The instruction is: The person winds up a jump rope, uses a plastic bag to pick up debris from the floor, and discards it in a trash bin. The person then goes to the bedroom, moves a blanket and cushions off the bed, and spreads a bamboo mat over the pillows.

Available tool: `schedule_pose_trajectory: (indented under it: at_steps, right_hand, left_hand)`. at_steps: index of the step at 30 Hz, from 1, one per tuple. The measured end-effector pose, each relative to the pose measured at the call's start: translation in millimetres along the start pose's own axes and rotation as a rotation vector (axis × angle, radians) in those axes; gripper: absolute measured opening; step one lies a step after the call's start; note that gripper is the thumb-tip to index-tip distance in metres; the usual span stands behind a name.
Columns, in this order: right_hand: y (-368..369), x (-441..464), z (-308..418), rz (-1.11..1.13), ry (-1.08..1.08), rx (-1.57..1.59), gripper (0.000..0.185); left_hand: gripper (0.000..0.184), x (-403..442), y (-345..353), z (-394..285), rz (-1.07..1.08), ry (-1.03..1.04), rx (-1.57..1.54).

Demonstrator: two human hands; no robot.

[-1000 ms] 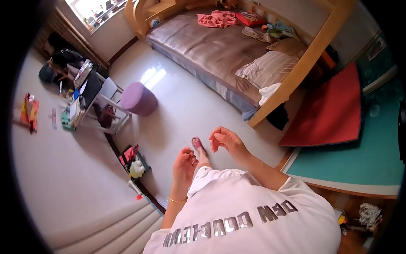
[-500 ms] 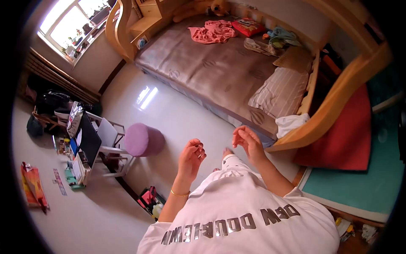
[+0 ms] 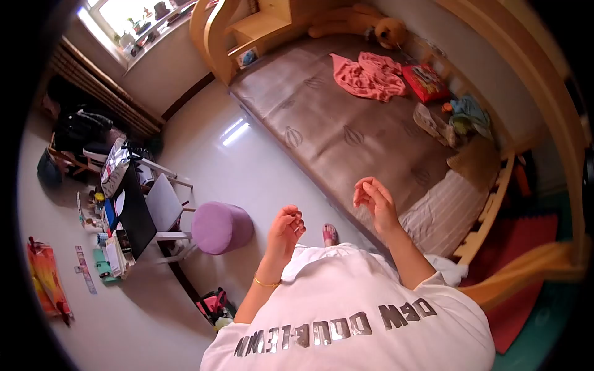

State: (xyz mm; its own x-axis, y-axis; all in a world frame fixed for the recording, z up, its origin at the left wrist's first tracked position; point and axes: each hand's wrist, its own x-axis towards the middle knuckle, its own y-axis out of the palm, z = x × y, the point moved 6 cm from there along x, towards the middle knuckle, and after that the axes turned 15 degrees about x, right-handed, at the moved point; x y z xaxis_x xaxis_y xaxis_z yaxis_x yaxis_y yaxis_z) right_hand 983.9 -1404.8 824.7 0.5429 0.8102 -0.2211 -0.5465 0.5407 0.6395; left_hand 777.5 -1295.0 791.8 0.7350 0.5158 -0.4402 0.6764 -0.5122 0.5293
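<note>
Left hand (image 3: pixel 284 234) is hovering near the stool (image 3: pixel 221 227), right hand (image 3: pixel 377 203) in front of the bed (image 3: pixel 322 117); both are hanging half-curled, empty. Pink cloth (image 3: pixel 369 76) is lying on the bed.

"DEW DOUBLE…" lettering (image 3: pixel 339 329), rest unclear, white shirt (image 3: pixel 352 290)

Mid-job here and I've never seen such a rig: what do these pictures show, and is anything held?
No machine: just a person, bare-handed. Every picture comes from one camera worn on the head, looking forward and down over the white fabric shirt with silvery letters. The left hand, wearing a thin gold-coloured bracelet, and the right hand are raised and loosely curled; neither appears to hold anything. On the brown patterned mattress lie a crumpled pink cloth, a shiny red packet and a pale striped pillow.
</note>
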Motion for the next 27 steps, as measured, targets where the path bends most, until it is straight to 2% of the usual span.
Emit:
schedule_pose_trajectory:
  at_steps: [3, 7, 14, 18, 21, 24, 27]
  right_hand:
    - [27.4, 76.9, -2.7, 0.095, 0.081, -0.042, 0.020]
    - [62.2, 160.0, -19.1, 0.109, 0.092, -0.044, 0.019]
    - [103.3, 296.0, -87.8, -0.040, 0.058, 0.027, 0.015]
    - [149.3, 365.9, -109.2, -0.119, -0.027, 0.041, 0.023]
    - [172.3, 411.1, -128.9, -0.143, 0.002, 0.065, 0.028]
    - [185.6, 446.3, -145.5, -0.188, 0.027, 0.124, 0.033]
    - [177.1, 485.6, -167.3, -0.237, 0.060, 0.023, 0.038]
  left_hand:
    - [0.016, 45.4, -26.6, -30.6, -0.070, 0.023, -0.050]
    - [0.016, 102.9, -67.7, -65.8, -0.112, 0.016, -0.077]
    - [0.018, 227.6, -156.8, -177.9, -0.068, -0.016, -0.024]
    - [0.018, 285.6, -200.9, -255.9, -0.044, -0.088, 0.060]
    - [0.018, 325.2, -227.2, -300.7, -0.031, -0.110, 0.094]
    - [0.017, 363.1, -248.5, -329.5, -0.021, -0.108, 0.092]
    - [0.017, 404.3, -268.0, -340.3, -0.025, -0.130, 0.066]
